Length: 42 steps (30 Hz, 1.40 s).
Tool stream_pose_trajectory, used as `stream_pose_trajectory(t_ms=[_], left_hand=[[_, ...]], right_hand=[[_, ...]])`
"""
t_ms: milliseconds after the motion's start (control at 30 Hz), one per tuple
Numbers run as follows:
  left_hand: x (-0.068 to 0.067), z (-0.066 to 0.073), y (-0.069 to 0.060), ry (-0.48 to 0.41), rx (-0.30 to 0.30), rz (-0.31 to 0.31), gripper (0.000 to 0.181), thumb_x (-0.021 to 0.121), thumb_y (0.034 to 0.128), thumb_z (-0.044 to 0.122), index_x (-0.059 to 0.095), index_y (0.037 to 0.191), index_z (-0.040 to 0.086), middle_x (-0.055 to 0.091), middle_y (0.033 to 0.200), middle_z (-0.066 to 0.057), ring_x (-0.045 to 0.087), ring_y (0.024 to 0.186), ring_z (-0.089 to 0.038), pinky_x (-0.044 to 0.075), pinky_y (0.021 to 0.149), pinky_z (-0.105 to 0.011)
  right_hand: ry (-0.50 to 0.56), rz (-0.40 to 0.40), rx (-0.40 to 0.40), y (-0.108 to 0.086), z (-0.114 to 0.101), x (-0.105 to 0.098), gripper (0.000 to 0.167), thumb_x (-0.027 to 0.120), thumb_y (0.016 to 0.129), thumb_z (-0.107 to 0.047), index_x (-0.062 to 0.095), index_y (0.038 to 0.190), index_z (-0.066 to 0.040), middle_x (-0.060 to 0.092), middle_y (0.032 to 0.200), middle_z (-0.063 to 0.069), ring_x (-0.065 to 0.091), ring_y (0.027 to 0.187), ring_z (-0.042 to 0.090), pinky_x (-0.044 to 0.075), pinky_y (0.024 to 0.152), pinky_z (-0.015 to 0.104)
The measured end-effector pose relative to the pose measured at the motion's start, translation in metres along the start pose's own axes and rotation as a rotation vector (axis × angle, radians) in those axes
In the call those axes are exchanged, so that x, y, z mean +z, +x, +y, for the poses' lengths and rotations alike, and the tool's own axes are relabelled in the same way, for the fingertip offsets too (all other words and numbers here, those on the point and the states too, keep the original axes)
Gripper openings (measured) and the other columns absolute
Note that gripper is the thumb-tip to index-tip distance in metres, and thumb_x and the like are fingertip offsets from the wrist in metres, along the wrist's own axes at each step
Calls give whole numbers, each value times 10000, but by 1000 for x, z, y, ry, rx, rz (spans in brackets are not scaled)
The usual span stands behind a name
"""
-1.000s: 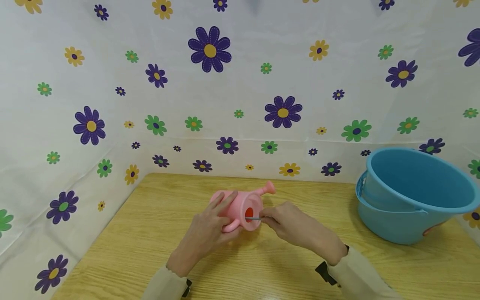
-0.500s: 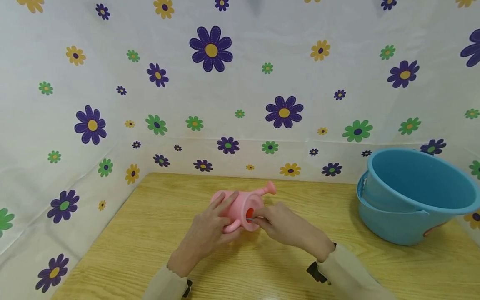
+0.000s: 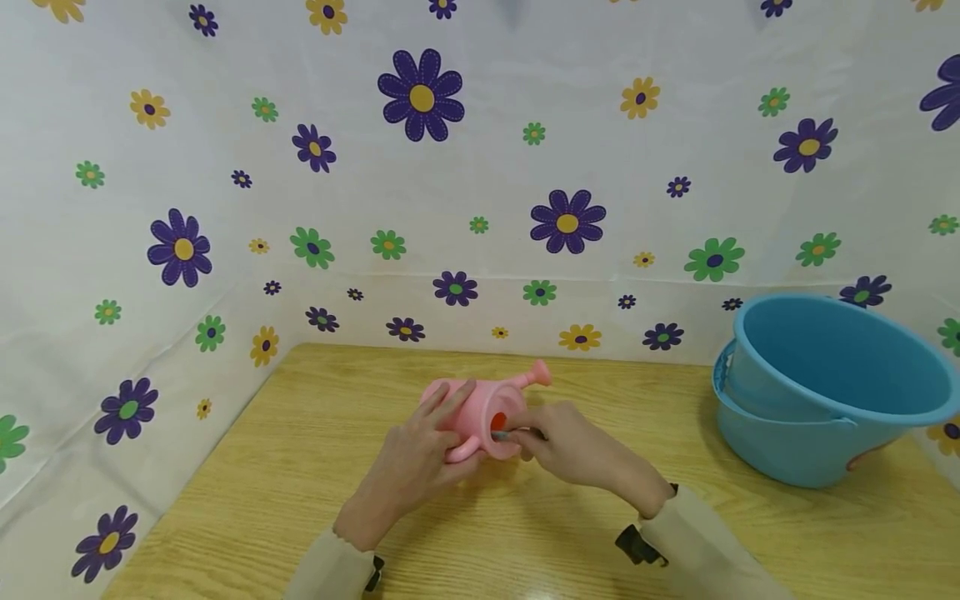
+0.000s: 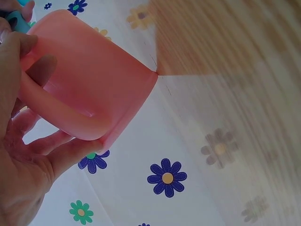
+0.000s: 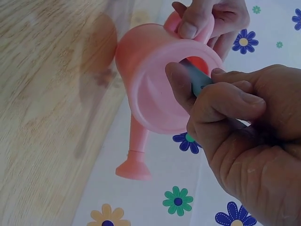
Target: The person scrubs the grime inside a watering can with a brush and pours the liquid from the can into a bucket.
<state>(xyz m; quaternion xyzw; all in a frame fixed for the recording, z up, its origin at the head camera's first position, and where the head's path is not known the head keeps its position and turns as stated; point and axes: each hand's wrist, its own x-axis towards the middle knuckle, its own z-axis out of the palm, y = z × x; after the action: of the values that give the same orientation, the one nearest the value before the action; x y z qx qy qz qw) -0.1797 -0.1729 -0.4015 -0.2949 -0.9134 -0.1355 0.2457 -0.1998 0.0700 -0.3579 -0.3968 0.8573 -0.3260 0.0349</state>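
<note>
A pink toy watering can (image 3: 477,410) lies tipped on its side, its round opening facing right. My left hand (image 3: 408,458) grips it; in the left wrist view its thumb and fingers are around the handle (image 4: 63,114) and body. My right hand (image 3: 577,443), at the opening, pinches a blue-grey, rod-like handle (image 5: 200,84) that runs into the can. An orange-red patch (image 5: 200,62) shows inside beside that handle; whether the two are joined I cannot tell. The handle's far end is hidden. In the right wrist view, the spout (image 5: 137,157) ends in a flared rose.
A large blue bucket (image 3: 787,450) stands at the right of the wooden table (image 3: 315,400), with its handle hanging down its side. A white flower-patterned sheet (image 3: 480,175) rises behind the table and along its left side.
My right hand has moved left to the can's opening, and less of the blue-grey handle shows outside. Its fingers have since shifted on that handle. My left hand and the can stay put.
</note>
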Motion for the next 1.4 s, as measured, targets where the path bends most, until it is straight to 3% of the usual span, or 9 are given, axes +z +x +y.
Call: stream_pose_trajectory(t_ms=[267,467,800,1167,1400], left_hand=[[-1,-1,-1,-3,0,-1,436,780,883,302,568,534,149,591,1492,-94,579,1340,-425,622,624,-271],[0,-2,-1,8,4,2,450,785,879,302,550,528,147,600,1482,-94,579,1345,-409,614,625,-250],[1,-2,-3,0,-7,11,431,793,870,299,577,531,143,598,1486,-87,577,1349,-404,630,648,-275],[0,-1,-1,-35,-15,13,440,789,880,295,559,535,147,582,1504,-82,572,1350,-405,592,609,-220],[0,-1,-1,-32,-18,9,446,783,893,300,561,539,143,579,1506,-87,565,1357,-418,627,649,-266]], right_hand=[[36,-27,33,-7,2,-9,190,595,1024,-83,759,1120,-69,742,777,2,590,644,-17,436,527,175],[46,-28,59,-12,2,-12,173,593,1013,-41,753,1076,-61,729,762,-2,485,579,-9,383,516,165],[98,-42,102,-14,-2,-12,204,562,996,18,729,1091,-52,721,757,18,444,559,7,348,515,159],[346,-9,261,-8,-3,0,195,534,1011,-22,677,1144,-16,725,759,27,378,439,57,288,413,153],[457,18,343,-2,-4,8,171,542,1007,-41,658,1132,-22,667,703,-10,358,424,77,286,418,180]])
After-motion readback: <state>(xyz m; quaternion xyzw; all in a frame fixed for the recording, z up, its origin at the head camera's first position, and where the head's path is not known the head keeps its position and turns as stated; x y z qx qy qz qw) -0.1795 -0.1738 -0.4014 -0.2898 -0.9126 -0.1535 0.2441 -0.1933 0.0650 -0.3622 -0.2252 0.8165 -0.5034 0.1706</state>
